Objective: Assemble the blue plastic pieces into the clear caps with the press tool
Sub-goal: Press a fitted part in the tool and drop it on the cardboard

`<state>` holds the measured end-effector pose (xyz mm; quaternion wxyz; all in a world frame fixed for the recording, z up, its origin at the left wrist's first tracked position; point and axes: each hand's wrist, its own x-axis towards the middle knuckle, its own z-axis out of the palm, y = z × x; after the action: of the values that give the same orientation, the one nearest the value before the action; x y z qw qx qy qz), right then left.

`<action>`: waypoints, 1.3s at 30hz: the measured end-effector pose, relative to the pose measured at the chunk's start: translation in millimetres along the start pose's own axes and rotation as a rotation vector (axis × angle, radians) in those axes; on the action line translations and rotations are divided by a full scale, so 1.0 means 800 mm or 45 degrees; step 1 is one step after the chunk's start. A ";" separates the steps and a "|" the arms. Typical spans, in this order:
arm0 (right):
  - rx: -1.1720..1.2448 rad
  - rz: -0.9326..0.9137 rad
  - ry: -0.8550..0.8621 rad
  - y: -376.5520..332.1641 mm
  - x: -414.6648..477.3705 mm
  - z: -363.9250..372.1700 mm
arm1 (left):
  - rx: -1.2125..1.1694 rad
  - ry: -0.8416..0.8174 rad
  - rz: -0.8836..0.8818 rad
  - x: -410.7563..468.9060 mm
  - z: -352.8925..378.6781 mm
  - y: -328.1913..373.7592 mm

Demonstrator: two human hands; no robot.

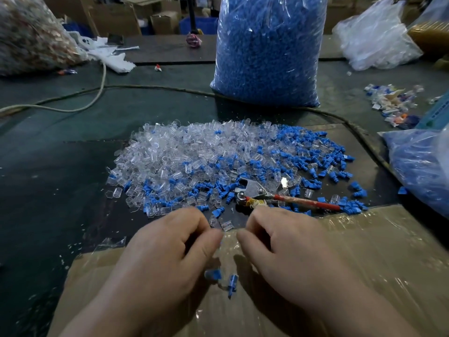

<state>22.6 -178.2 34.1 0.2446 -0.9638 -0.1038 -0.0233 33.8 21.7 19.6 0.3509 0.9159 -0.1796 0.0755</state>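
My left hand (170, 251) and right hand (286, 246), lower centre, are curled, on what I cannot tell; the heaped clear caps (165, 152) and blue plastic pieces (298, 138) mid-frame look light, stiff and slippery, so I would pinch their sides.

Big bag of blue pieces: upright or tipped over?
Upright. The bag stands on its base on the table, packed full up to the frame's top.

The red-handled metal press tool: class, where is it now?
Head view: the metal press tool lies right of centre, at the near edge of the heap of clear caps and blue pieces, just beyond the right hand.
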 end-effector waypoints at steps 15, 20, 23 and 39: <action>-0.413 -0.173 -0.015 -0.002 0.029 0.038 | 0.330 -0.070 -0.121 0.008 0.023 -0.002; -0.368 -0.207 -0.002 -0.005 0.028 0.041 | 0.295 -0.070 -0.087 0.009 0.026 0.000; -0.208 -0.246 0.013 -0.006 0.026 0.040 | 0.212 -0.028 -0.067 0.011 0.028 -0.003; 0.341 -0.027 -0.030 0.001 0.021 0.022 | -0.012 0.166 -0.232 0.006 0.030 0.000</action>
<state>39.0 -167.3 20.1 0.3694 -0.9216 -0.1189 -0.0003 38.4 4.3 3.5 0.3715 0.9199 -0.0728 0.1021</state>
